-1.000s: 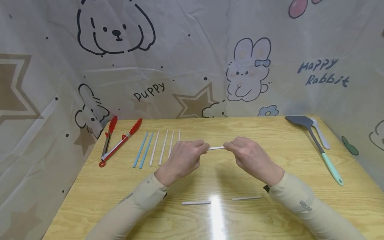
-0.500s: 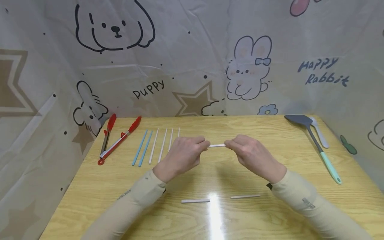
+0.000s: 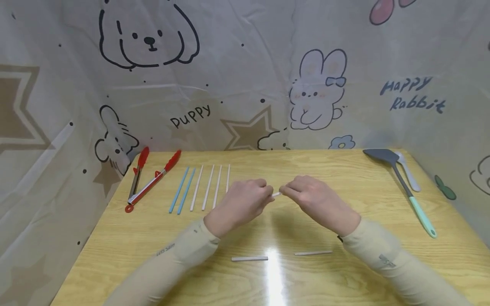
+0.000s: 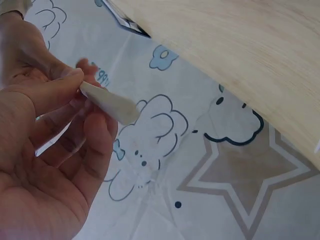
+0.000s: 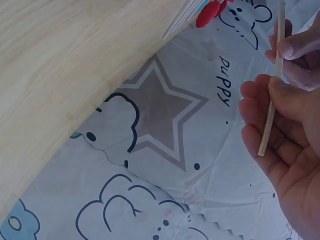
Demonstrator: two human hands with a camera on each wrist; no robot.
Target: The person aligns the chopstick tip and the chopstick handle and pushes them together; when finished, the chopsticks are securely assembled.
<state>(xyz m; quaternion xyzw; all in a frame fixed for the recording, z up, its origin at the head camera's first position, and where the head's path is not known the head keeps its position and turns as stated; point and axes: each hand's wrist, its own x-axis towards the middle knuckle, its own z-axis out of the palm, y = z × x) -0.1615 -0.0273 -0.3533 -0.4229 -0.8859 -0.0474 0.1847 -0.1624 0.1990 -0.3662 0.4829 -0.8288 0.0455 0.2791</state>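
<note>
A slim, straight white stick [image 3: 276, 194] is held above the middle of the table, between my two hands. My left hand [image 3: 242, 200] pinches it between thumb and fingers; in the left wrist view the stick's pale end [image 4: 114, 103] juts out past the thumb. From the other side, my right hand [image 3: 317, 203] pinches the same stick, which the right wrist view shows lying along the fingers, its square-cut end [image 5: 262, 151] near the palm. In the head view only a short piece shows between the fingertips. Two short white pieces, one on the left [image 3: 249, 258], one on the right [image 3: 313, 253], lie nearer me.
Two blue sticks [image 3: 184, 191] and several long white sticks [image 3: 208, 187] lie in a row at left, partly behind my left hand. Beyond them are red-tipped tongs [image 3: 153, 182]. At right rest a grey spatula with a mint handle [image 3: 421, 214] and a pale utensil [image 3: 409, 172].
My hands have come closer together, the left one shifting right. Less of the stick shows between them, and it slants more. The things on the table stay put.
</note>
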